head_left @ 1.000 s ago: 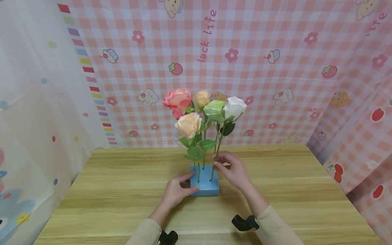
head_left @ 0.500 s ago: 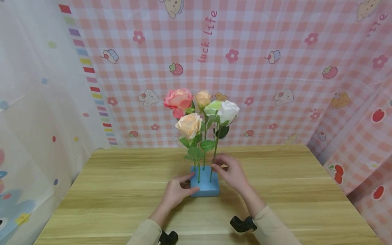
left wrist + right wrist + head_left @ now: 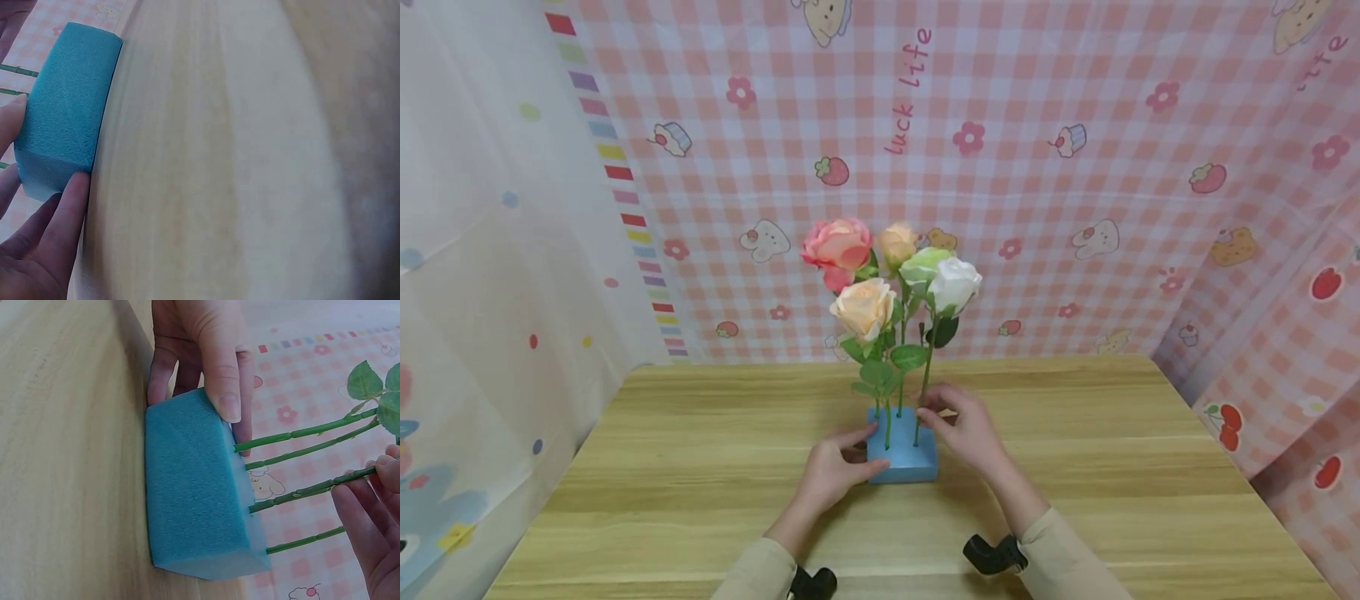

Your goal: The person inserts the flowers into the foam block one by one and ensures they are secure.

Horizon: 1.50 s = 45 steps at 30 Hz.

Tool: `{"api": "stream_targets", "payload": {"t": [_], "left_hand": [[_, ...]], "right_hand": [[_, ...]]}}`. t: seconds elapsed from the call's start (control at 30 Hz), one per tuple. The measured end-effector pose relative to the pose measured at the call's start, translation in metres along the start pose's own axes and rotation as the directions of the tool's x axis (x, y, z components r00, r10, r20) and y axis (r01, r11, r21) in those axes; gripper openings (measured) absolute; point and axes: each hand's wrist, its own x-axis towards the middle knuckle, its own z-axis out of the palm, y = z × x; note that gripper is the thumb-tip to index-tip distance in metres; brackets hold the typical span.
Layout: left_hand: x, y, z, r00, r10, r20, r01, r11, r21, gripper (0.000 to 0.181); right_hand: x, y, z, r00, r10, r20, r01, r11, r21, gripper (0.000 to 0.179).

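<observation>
A blue foam block point(image 3: 902, 469) lies on the table with several artificial roses upright in it. My left hand point(image 3: 833, 472) grips the block's left end; in the left wrist view, its fingers press the block's side low near the tabletop. My right hand point(image 3: 967, 431) pinches the stem of the white rose point(image 3: 955, 286) between thumb and fingers, a little above the block. In the right wrist view that stem point(image 3: 290, 498) enters the foam. A green rose point(image 3: 921, 265), pink rose point(image 3: 837, 247), peach rose point(image 3: 862, 308) and pale orange rose point(image 3: 897, 243) stand close by.
The wood-grain table point(image 3: 685, 467) spreads around the block. Behind it hangs a pink checked curtain point(image 3: 1015, 100), with a white dotted curtain point(image 3: 467, 275) at the left. Black wrist cameras sit at both cuffs, one black camera point(image 3: 992, 553) beside the right sleeve.
The white rose has shifted left and down, its stem standing straighter, and my right hand has moved slightly left and lower with it. My left hand stays on the foam block.
</observation>
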Motion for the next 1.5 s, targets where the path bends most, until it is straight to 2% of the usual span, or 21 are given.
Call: {"api": "stream_targets", "payload": {"t": [0.27, 0.57, 1.17, 1.5], "left_hand": [[0.0, 0.0, 0.0, 1.0, 0.007, 0.006, -0.007, 1.0, 0.016, 0.056], [0.001, -0.001, 0.0, 1.0, 0.013, 0.007, -0.013, 0.999, 0.031, 0.057], [0.001, 0.0, 0.0, 1.0, 0.012, 0.005, -0.012, 0.999, 0.029, 0.057], [0.0, 0.0, 0.0, 1.0, 0.015, 0.002, -0.015, 0.999, 0.039, 0.056]], "right_hand": [[-0.003, 0.002, 0.001, 0.999, 0.03, 0.018, -0.029, 0.999, -0.027, 0.008], [-0.005, 0.008, 0.003, 1.0, 0.007, 0.014, -0.007, 0.999, -0.052, 0.009], [-0.009, 0.009, 0.004, 0.999, 0.029, 0.015, -0.029, 0.999, -0.038, 0.009], [-0.009, 0.011, 0.007, 0.997, 0.078, -0.004, -0.078, 0.996, -0.034, 0.006]]}}
